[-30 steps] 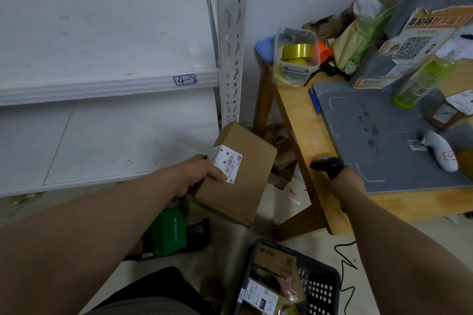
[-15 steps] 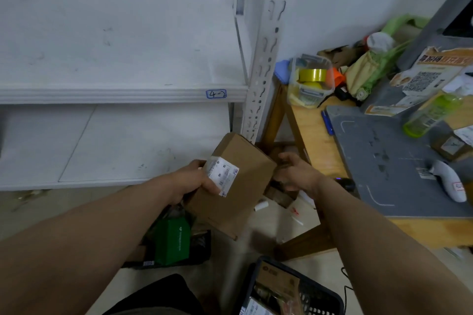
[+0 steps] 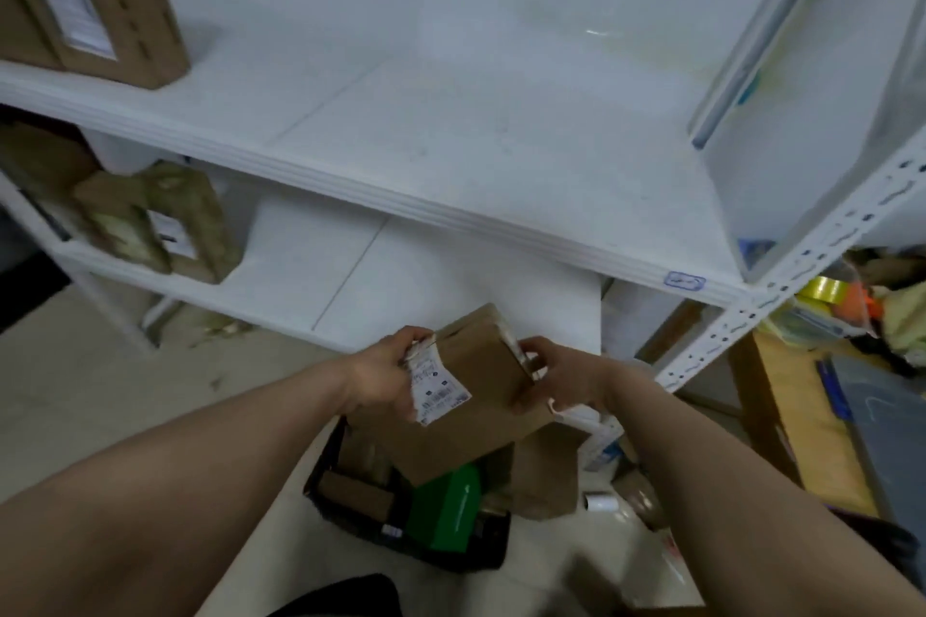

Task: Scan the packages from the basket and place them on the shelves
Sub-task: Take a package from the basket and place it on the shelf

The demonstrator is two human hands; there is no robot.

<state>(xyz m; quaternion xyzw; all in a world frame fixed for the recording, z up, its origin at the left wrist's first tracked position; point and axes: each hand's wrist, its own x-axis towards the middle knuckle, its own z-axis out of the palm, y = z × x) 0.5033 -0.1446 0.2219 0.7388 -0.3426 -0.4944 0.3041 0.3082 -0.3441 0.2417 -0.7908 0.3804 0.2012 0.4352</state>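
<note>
yellow tape roll (image 3: pixel 822 288) | wooden table (image 3: pixel 796 406) at right | white roll (image 3: pixel 600 502) on floor

One view only, head-worn, wide-angle. Looks forward and steeply down over the forearms: shelves (image 3: pixel 451 140) ahead, floor (image 3: pixel 100 391) below. Left hand (image 3: pixel 378 378) and right hand (image 3: pixel 563 378) gripping cardboard box (image 3: pixel 491 376), close, centre frame.

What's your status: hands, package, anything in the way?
Both busy: left hand and right hand grip the brown cardboard box with white label. Box in front of white metal shelf, unplaced. Other brown packages sit at its far left.
</note>
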